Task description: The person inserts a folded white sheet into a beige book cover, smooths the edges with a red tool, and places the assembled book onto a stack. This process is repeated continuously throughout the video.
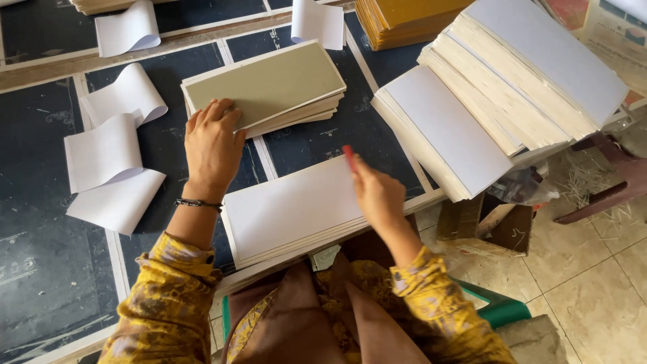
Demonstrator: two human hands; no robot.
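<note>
My left hand (212, 145) rests with its fingertips on the near corner of a stack of greyish-green boards (269, 84) on the dark table (40, 216). A dark bracelet sits on that wrist. My right hand (377, 192) holds a small red tool (348, 157) over the right end of a white-topped stack of boards (290, 209) that lies right in front of me. Both sleeves are yellow and patterned.
Curled white paper strips (111, 165) lie at the left, more at the back (128, 28). Tall slanting stacks of white-faced boards (499, 101) fill the right. Yellow boards (404, 20) stand behind. A cardboard box (488, 226) and a green stool (499, 310) sit on the tiled floor.
</note>
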